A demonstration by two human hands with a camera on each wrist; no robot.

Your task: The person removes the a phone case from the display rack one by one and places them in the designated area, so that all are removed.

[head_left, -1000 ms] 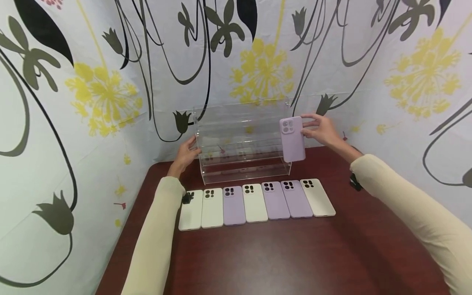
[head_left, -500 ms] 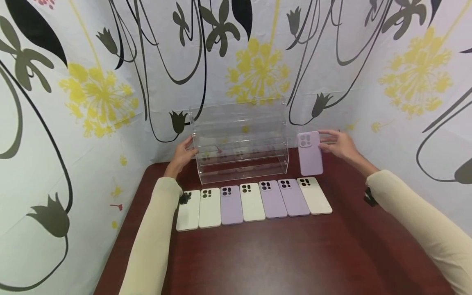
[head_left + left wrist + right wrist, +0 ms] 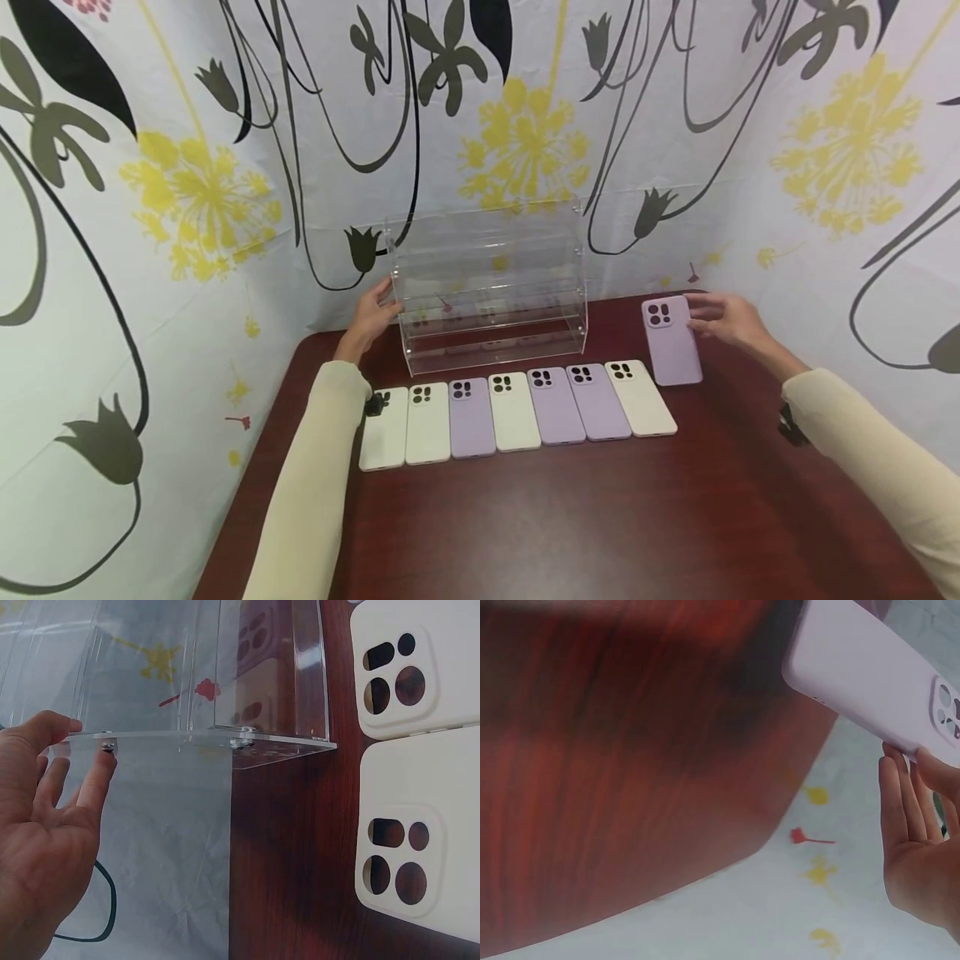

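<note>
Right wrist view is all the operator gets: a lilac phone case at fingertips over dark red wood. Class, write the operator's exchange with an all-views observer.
Operator: Is the lilac silicone phone case in the right hand alone?
Observer: No; seven phone cases lie in a row on the dark red wooden table, four cream, three lilac.
Operator: And the left hand?
Observer: Its straight fingers touch the side of a clear acrylic tiered rack.

We see seven cream and lilac phone cases (image 3: 516,410) in a row on the dark red-brown wooden table (image 3: 570,525), flowered wall cloth (image 3: 187,167) behind.
</note>
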